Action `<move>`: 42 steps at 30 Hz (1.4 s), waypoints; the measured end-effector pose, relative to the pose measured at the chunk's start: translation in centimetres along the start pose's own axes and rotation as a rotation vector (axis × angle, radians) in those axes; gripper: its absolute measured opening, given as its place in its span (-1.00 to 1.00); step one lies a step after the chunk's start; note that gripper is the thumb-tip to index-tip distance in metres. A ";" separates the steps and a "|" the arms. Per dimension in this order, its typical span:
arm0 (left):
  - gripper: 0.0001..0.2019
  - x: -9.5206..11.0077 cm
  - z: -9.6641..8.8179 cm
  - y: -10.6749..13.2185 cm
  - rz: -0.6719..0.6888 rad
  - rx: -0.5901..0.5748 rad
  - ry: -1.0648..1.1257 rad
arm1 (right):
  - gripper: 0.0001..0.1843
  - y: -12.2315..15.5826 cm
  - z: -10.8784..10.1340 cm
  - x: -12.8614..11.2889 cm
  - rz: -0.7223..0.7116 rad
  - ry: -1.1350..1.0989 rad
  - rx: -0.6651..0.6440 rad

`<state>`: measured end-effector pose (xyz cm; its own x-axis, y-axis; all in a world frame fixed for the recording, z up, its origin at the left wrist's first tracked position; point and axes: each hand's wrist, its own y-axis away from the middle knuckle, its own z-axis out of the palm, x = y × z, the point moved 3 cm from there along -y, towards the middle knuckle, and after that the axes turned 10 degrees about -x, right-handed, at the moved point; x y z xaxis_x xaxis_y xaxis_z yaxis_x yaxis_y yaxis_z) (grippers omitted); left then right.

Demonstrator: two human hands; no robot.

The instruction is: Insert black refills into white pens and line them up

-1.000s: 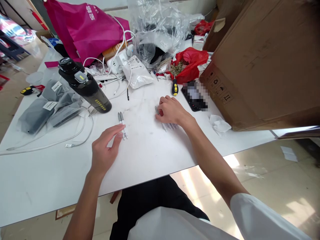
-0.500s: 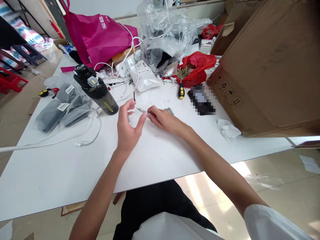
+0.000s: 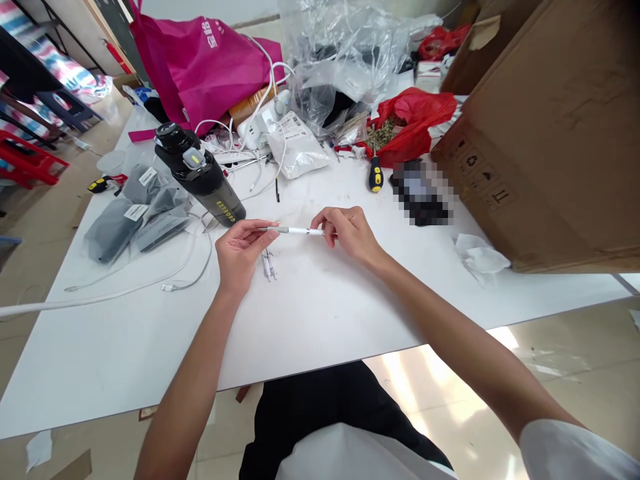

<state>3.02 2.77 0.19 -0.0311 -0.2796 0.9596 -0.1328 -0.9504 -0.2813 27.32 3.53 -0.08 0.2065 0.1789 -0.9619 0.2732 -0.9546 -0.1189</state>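
Level above the white table, a slim pen with a grey end and a white barrel spans both hands. My left hand pinches its grey end between thumb and fingers. At the white end, the bent fingers of my right hand close round the barrel and hide its tip. Several small white and clear pen parts lie on the table just right of my left hand. Farther back is a thin black rod.
A black bottle stands left of the hands, near bagged grey items and a white cable. Behind are a screwdriver, a red bag and a white parcel. A large carton fills the right.
My left hand, whose fingers were apart, now pinches the pen's grey end. The pen has turned more level, and my right hand grips its white end. Small white parts now show below it.
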 end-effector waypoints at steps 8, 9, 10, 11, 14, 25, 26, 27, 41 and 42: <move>-0.57 -0.8 -2.7 -0.8 0.037 0.155 0.081 | -0.34 -1.2 -1.4 0.9 -0.023 -0.259 0.067; -0.56 -0.8 -2.9 -0.9 0.041 0.154 0.086 | -0.33 -1.3 -1.5 1.0 -0.023 -0.246 0.086; -0.55 -0.7 -2.9 -0.9 0.043 0.153 0.087 | -0.33 -1.3 -1.7 1.1 -0.023 -0.233 0.109; -0.55 -0.7 -2.9 -0.9 0.045 0.150 0.086 | -0.33 -1.2 -1.8 1.2 -0.025 -0.220 0.130; -0.56 -0.7 -2.5 -0.8 0.045 0.138 0.088 | -0.35 -1.1 -1.7 1.6 -0.035 -0.192 0.159; -0.64 -0.2 -1.1 0.0 -0.012 0.028 0.060 | -0.39 -1.9 0.1 2.5 0.097 -0.495 -0.136; -0.64 -0.2 -0.9 0.0 -0.013 0.003 0.047 | -0.36 -1.7 0.3 2.2 0.116 -0.522 -0.189; -0.63 -0.2 -0.8 0.1 -0.010 -0.020 0.029 | -0.35 -1.5 0.5 1.9 0.131 -0.527 -0.243; -0.43 0.2 0.1 0.7 0.104 -0.248 -0.601 | -0.44 -0.3 1.8 1.2 0.105 -0.344 -0.537; -0.41 0.1 0.1 0.7 0.083 -0.238 -0.578 | -0.46 -0.3 1.8 1.1 0.097 -0.378 -0.513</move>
<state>3.04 2.01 0.11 0.4806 -0.4428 0.7570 -0.3719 -0.8846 -0.2814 25.81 3.60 -1.57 -0.0663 -0.0882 -0.9939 0.7038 -0.7102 0.0161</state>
